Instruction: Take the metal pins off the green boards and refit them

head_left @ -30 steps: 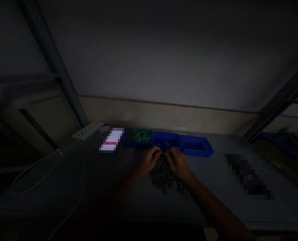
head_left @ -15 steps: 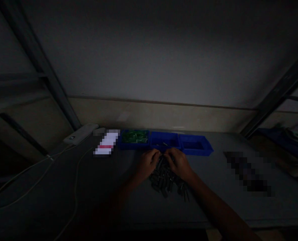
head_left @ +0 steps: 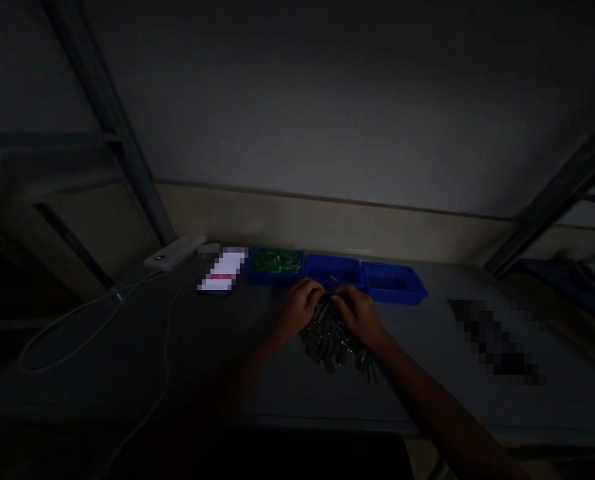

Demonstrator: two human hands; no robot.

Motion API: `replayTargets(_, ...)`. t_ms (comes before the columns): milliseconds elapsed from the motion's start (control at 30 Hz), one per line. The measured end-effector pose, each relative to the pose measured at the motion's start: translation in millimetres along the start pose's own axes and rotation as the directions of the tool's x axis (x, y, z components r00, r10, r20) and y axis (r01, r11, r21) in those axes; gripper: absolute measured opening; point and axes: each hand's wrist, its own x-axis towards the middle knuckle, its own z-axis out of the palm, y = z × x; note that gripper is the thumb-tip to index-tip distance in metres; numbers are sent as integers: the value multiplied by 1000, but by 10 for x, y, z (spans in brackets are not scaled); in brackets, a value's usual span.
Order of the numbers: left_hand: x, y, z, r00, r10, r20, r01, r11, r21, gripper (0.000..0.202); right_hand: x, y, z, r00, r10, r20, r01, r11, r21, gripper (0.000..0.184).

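Observation:
The scene is very dark. A heap of small dark cylindrical parts with thin wire legs point(head_left: 333, 340) lies on the grey table point(head_left: 257, 373). My left hand point(head_left: 300, 308) and my right hand point(head_left: 358, 312) rest on the far end of the heap, side by side, fingers curled into the parts. What the fingers pinch is too dark to make out. Just behind the hands stands a row of three blue bins: the left bin point(head_left: 276, 265) holds green parts, the middle bin point(head_left: 333, 272) a few small pieces, and the right bin point(head_left: 392, 283) looks dark inside.
A white power bank point(head_left: 175, 251) with a white cable point(head_left: 92, 313) lies at the back left. A blurred white card point(head_left: 223, 271) sits beside the bins. A blurred dark patch point(head_left: 495, 339) lies at the right. Metal frame posts rise at both sides.
Only the view has shifted slightly. Both hands stay on the far end of the heap, fingers working in the parts.

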Motion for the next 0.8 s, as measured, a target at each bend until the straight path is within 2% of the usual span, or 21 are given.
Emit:
replayTargets(167, 10, -3, -14, 999, -39, 36, 38, 999, 36, 26, -9, -18, -40, 990, -128, 54, 135, 981, -142, 23)
replayTargets(267, 6, 17, -18, 997, -60, 57, 59, 998, 33, 30, -14, -14, -55, 990, -133, 44, 139, 964, -226, 28)
replayTargets(367, 3, 3, -22, 995, -60, 75, 55, 996, 66, 26, -16, 31, -82, 995, -96, 7, 94, 952, -290, 32)
replayTargets(433, 3, -32, -28, 996, -50, 80, 42, 994, 97, 22, -11, 86, -128, 998, -48, -46, 31, 946, -323, 34)
replayTargets(533, 5, -97, -45, 996, -27, 82, 16, 991, 132, 17, 2, 203, -251, 976, 93, -195, -163, 909, -384, 36)
replayTargets(700, 20, -134, -83, 993, 10, 118, -35, 975, 218, 16, -8, 425, -486, 854, 319, -411, -481, 784, -392, 33)
replayTargets(800, 43, -114, -140, 991, 6, 137, -43, 962, 271, 17, -29, 516, -561, 813, 373, -446, -553, 734, -394, 35)
